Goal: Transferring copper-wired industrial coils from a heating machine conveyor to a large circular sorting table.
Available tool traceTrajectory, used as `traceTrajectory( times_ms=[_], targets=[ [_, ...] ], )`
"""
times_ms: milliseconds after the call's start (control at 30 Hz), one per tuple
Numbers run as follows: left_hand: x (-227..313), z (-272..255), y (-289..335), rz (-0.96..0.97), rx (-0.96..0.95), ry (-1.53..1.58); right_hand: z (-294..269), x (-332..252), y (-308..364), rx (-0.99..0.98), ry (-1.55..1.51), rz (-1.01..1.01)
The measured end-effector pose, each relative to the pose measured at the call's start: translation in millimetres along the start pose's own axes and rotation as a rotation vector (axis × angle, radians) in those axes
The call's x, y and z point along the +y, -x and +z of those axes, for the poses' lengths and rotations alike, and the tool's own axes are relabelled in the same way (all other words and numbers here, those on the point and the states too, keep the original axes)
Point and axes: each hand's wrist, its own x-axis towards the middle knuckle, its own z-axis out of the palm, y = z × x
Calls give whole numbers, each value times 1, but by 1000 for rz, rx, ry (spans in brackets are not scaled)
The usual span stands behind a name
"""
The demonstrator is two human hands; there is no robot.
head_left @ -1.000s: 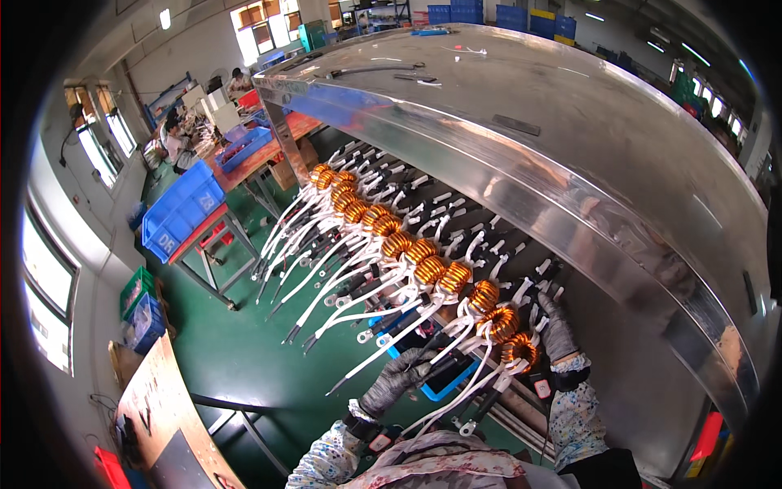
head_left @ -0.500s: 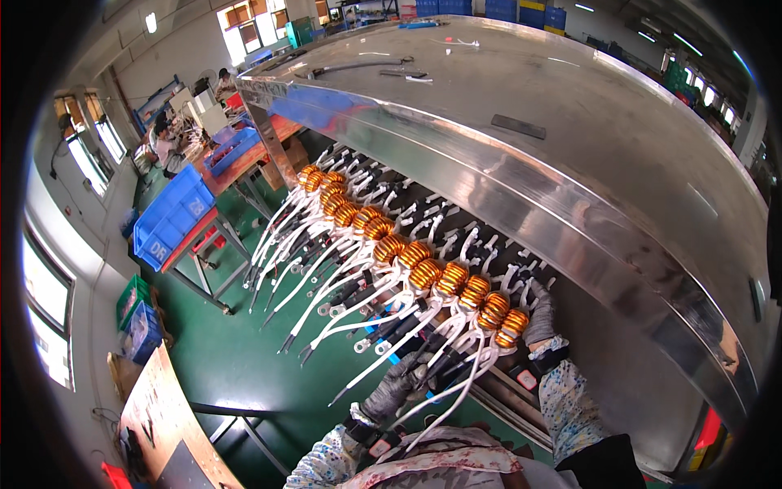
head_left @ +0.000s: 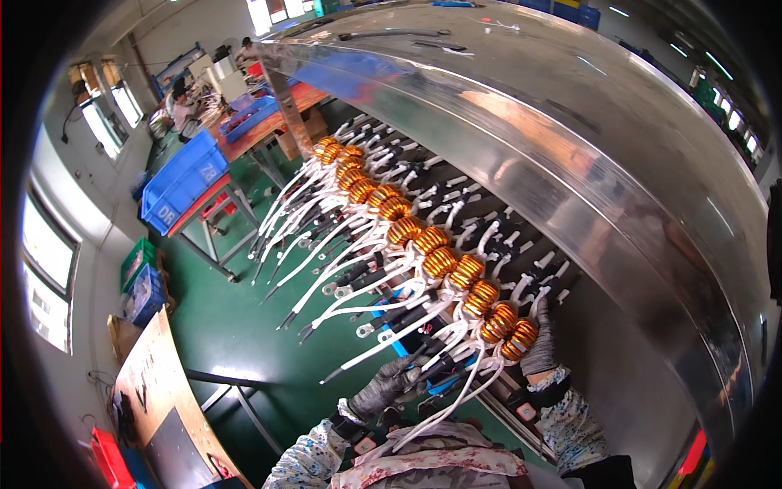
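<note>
A long row of copper-wound ring coils (head_left: 440,262) runs away from me to the far left, with white-sleeved leads (head_left: 350,308) hanging from its left side. My left hand (head_left: 383,388), in a grey glove, is closed around black-sleeved cable ends (head_left: 425,363) below the near coils. My right hand (head_left: 538,352), also gloved, lies against the far side of the nearest coil (head_left: 520,337). Its fingers reach up beside a white lead (head_left: 539,300); the coil partly hides them, so their grip does not show. Two long white leads (head_left: 456,401) droop toward my lap.
A shiny metal table (head_left: 521,155) overhangs the row on the right. Black-and-white wire ends (head_left: 505,232) stick out beneath its edge. Blue bins (head_left: 186,181) stand on a stand at left. A wooden board (head_left: 159,367) lies at lower left. People sit working in the far left background.
The whole view has shifted, so the near coils sit slightly lower and further right. Both hands stay at the near end of the row, the left one still at the black-sleeved cables.
</note>
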Motion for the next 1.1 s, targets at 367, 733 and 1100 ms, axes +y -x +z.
traceTrajectory(
  times_ms=[367,733,1100],
  targets=[
    [-6,0,16,262,72,-425,-3,-1,-7,29,30,-95],
    [-37,-75,127,188,334,-506,27,-7,46,247,431,-694],
    [-39,-178,185,292,380,-287,241,167,112,-496,627,126]
  ],
)
